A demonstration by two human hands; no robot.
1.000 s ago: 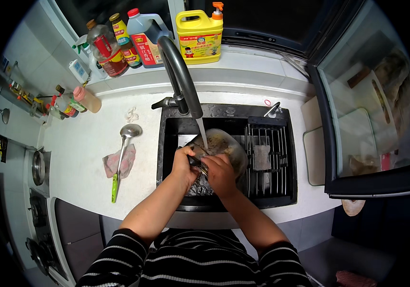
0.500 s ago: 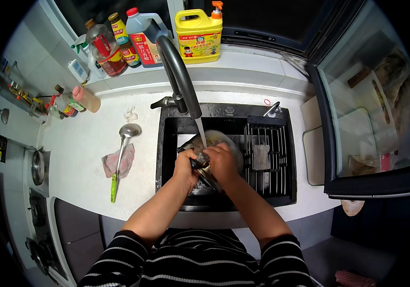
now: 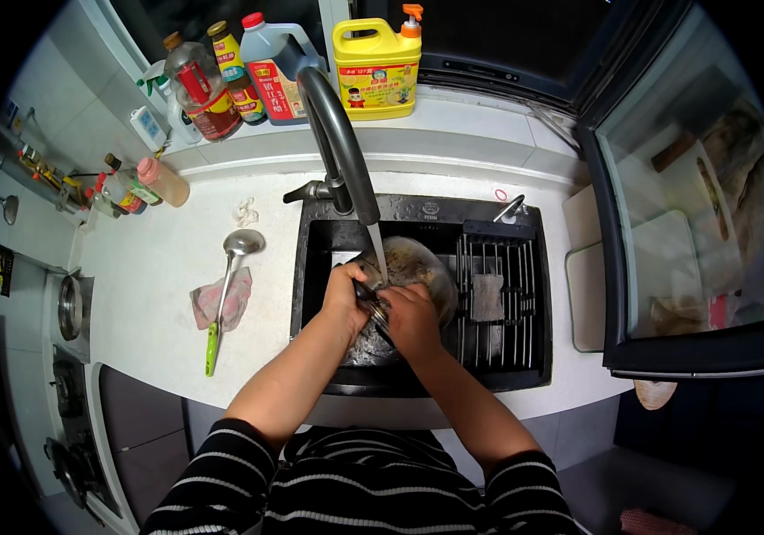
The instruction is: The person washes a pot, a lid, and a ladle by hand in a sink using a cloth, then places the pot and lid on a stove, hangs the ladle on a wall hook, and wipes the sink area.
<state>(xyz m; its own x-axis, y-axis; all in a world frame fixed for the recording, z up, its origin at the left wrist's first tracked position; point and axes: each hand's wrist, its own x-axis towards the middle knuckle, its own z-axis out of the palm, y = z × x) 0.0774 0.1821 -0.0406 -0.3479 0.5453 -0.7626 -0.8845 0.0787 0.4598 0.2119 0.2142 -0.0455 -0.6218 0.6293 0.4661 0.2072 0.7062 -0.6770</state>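
Note:
Both my hands are in the black sink (image 3: 319,267), under a thin stream of water (image 3: 380,254) from the tall dark faucet (image 3: 337,143). My left hand (image 3: 344,296) and my right hand (image 3: 413,323) close together around a small shiny metal utensil (image 3: 370,301); I cannot tell what kind it is. Just behind and under them a large round metal bowl (image 3: 431,267), wet and smeared inside, lies in the basin.
A black drying rack (image 3: 511,303) with a grey pad (image 3: 487,297) fills the sink's right side. On the white counter to the left a ladle (image 3: 226,285) with a green handle rests on a pink cloth (image 3: 208,308). Bottles and a yellow jug (image 3: 377,67) line the back ledge. A stove (image 3: 70,308) is far left.
My hands have shifted slightly up toward the water stream while working the utensil between them. The bowl and the counter items have stayed put.

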